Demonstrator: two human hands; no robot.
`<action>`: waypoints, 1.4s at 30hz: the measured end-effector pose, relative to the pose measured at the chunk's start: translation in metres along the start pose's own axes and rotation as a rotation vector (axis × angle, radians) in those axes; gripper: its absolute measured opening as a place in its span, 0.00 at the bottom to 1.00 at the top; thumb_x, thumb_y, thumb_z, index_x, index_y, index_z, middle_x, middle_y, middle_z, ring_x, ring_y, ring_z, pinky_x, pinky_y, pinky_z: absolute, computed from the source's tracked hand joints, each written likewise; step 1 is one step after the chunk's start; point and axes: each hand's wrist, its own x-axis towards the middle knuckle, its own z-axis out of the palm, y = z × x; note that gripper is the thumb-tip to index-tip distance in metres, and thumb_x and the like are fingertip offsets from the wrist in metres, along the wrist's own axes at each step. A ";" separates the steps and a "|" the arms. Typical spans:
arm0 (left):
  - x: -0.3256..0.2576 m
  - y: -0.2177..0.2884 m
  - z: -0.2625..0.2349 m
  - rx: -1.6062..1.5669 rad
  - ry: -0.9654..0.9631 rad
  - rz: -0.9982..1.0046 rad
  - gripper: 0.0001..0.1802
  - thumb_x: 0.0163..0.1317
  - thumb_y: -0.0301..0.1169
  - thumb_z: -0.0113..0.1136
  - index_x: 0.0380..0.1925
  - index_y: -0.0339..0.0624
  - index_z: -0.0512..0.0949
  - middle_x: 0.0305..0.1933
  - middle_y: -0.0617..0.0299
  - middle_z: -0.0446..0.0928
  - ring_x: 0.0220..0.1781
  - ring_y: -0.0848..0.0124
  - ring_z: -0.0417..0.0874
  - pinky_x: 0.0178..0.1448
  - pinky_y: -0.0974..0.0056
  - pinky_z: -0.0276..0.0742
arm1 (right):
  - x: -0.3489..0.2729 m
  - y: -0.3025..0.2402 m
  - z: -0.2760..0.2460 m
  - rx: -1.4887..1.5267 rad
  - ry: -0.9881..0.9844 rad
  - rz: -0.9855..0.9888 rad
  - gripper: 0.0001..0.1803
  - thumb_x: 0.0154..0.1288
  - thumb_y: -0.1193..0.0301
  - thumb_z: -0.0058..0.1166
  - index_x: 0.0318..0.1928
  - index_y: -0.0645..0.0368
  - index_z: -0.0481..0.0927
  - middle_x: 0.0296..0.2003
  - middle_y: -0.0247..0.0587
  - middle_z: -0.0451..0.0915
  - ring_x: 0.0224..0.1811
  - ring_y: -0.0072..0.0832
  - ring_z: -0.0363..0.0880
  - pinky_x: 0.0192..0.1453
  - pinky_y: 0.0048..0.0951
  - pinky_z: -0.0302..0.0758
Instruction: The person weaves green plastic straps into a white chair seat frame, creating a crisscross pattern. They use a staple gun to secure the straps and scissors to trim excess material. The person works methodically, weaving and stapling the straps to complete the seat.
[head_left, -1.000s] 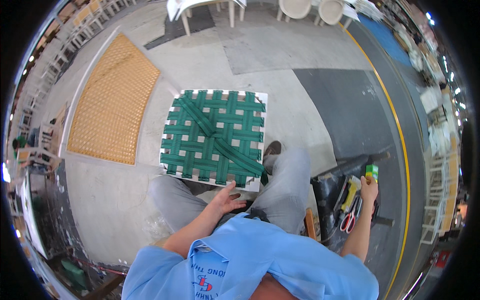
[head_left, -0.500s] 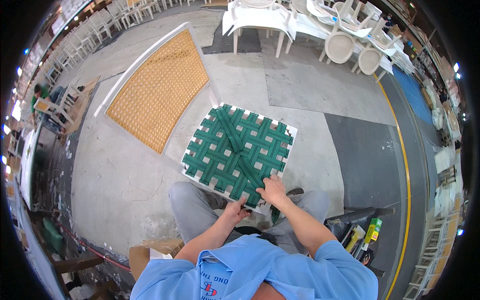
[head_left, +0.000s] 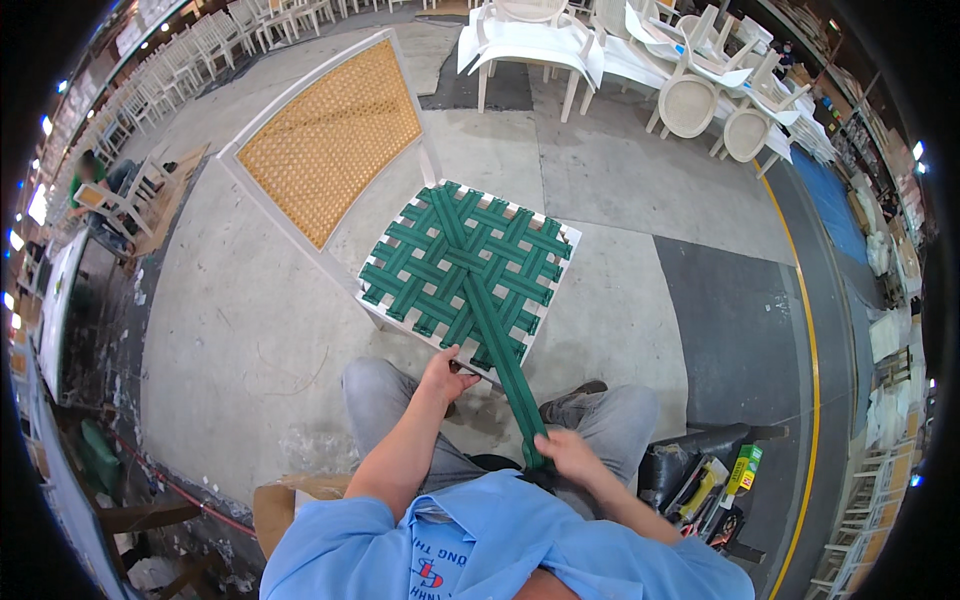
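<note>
In front of me stands a white-framed chair (head_left: 237, 163) with a woven cane backrest (head_left: 335, 140). Its seat (head_left: 410, 262) is a lattice of green webbing straps, with gaps between them. My left hand (head_left: 447, 377) is closed on the near edge of the seat frame, thumb on top and fingers beneath. A loose green strap (head_left: 497, 352) runs diagonally over the lattice from the seat's middle and past the front edge toward me. My right hand (head_left: 570, 458) grips this strap near my lap; its far end hangs out of sight by my legs.
A black padded stool (head_left: 668, 462) at my right carries tools and a green-yellow box (head_left: 743, 468). A cardboard box (head_left: 275, 510) sits at my left. White chairs are stacked on a covered table (head_left: 530, 48) ahead. A person (head_left: 88, 180) works at far left.
My right hand has pulled the loose strap off the seat toward my lap, drawing it straight. My left hand has shifted slightly left and away along the front edge. The chair appears slightly turned.
</note>
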 end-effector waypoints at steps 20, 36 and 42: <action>-0.036 -0.071 0.064 0.352 -0.053 0.006 0.23 0.81 0.51 0.46 0.56 0.43 0.74 0.44 0.57 0.83 0.45 0.61 0.87 0.52 0.48 0.85 | 0.081 -0.043 -0.113 -0.070 -0.314 0.134 0.30 0.80 0.48 0.49 0.63 0.61 0.80 0.49 0.40 0.85 0.48 0.30 0.83 0.58 0.37 0.79; -0.021 -0.040 0.004 0.211 0.364 0.197 0.32 0.73 0.54 0.60 0.64 0.42 0.68 0.51 0.53 0.77 0.48 0.59 0.82 0.43 0.52 0.79 | 0.246 -0.092 0.014 0.510 0.051 0.324 0.15 0.81 0.58 0.46 0.36 0.52 0.73 0.19 0.25 0.66 0.16 0.19 0.56 0.18 0.29 0.50; 0.046 -0.024 0.047 0.095 0.579 0.508 0.49 0.63 0.57 0.69 0.73 0.35 0.61 0.68 0.47 0.72 0.64 0.53 0.78 0.62 0.50 0.78 | 0.196 -0.069 0.028 0.454 0.128 0.229 0.16 0.81 0.59 0.47 0.35 0.53 0.75 0.20 0.28 0.68 0.17 0.20 0.59 0.18 0.30 0.51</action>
